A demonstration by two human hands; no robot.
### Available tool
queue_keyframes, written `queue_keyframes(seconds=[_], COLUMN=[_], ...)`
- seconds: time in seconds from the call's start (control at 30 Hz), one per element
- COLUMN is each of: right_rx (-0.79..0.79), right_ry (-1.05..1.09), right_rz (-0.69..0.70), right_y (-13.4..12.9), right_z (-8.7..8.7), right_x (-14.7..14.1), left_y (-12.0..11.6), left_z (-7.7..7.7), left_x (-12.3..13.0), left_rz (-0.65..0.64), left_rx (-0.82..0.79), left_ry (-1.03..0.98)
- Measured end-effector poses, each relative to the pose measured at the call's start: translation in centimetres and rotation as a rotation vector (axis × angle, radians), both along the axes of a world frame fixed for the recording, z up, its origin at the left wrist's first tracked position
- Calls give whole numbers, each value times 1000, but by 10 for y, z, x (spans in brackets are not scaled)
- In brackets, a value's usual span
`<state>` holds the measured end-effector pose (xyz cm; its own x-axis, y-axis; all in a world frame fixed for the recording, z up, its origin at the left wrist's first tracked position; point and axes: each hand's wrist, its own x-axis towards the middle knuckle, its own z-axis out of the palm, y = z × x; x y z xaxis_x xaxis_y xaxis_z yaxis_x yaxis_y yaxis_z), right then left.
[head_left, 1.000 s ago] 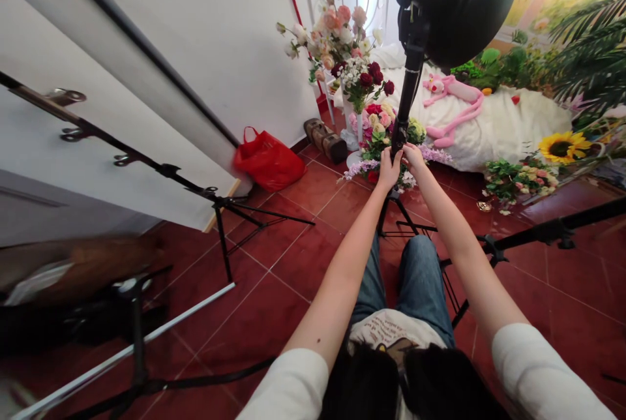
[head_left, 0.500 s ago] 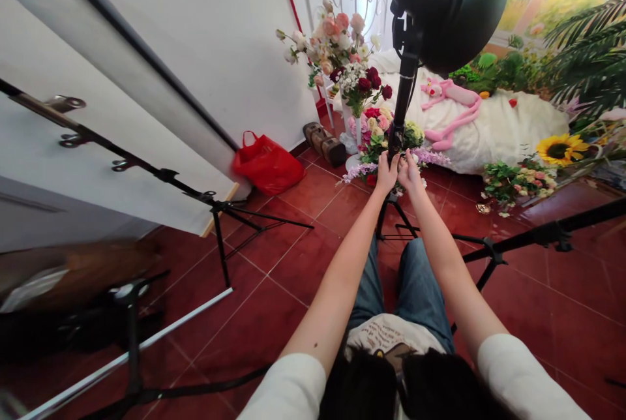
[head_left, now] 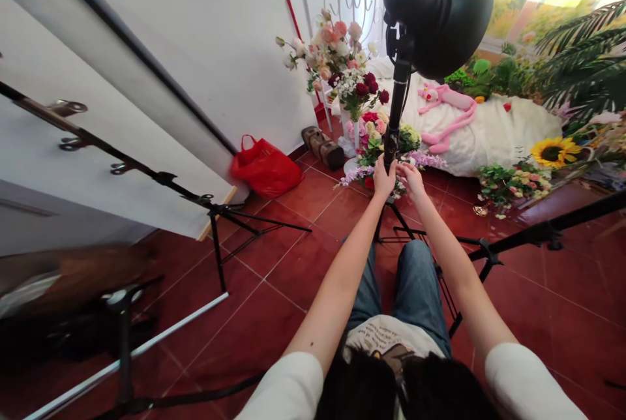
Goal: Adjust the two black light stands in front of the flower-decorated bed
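A black studio lamp (head_left: 440, 12) tops a dark upright stand pole (head_left: 400, 90) in front of me. My left hand (head_left: 384, 177) is wrapped round the lower part of this pole, below a small dark joint. Just to the right, my right hand (head_left: 409, 179) is beside the pole with its fingers bent toward it; whether they pinch a small part there is too small to tell. Below my hands the stand's legs (head_left: 398, 218) spread over the red tiles. Behind the pole are artificial flowers (head_left: 374, 126).
A red bag (head_left: 268, 169) and a brown case (head_left: 323, 148) stand by the wall. Left is a black clamp-bearing tripod (head_left: 218, 208); right, a slanting black pole (head_left: 533, 232). A pink plush toy (head_left: 452, 104) lies on white cloth. A white rod (head_left: 171, 329) crosses the floor.
The lamp and pole appear slightly lower and further left in view. My right hand has moved a little apart from my left, its fingers looser. My left hand stays on the pole.
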<state>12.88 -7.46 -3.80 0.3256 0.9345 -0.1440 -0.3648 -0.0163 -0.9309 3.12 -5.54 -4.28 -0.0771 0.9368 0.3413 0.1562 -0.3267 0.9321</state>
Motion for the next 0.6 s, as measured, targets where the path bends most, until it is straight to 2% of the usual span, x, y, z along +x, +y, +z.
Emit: queue_keyframes(seconds=[0.17, 0.27, 0.33, 0.37, 0.43, 0.5, 0.6], right_rx=[-64, -84, -91, -97, -108, -111, -81], right_ry=[99, 164, 218, 245, 289, 320, 379], right_rz=[45, -58, -160, -211, -307, -391, -485], right_y=[-75, -122, -153, -169, -200, -229, -267], right_z=[-14, -23, -29, -31, -35, -37, -32], right_x=[43, 82, 110, 123, 147, 166, 184], left_y=[-30, -58, -78, -87, -101, -114, -134], left_z=[14, 11, 3, -1, -7, -8, 3], left_x=[17, 38, 58, 69, 95, 126, 181], left_rz=[208, 345, 359, 320, 147, -126, -546], left_rx=[-92, -132, -183, -210, -256, -284, -294], left_ry=[-47, -95, -101, -102, -109, -130, -185])
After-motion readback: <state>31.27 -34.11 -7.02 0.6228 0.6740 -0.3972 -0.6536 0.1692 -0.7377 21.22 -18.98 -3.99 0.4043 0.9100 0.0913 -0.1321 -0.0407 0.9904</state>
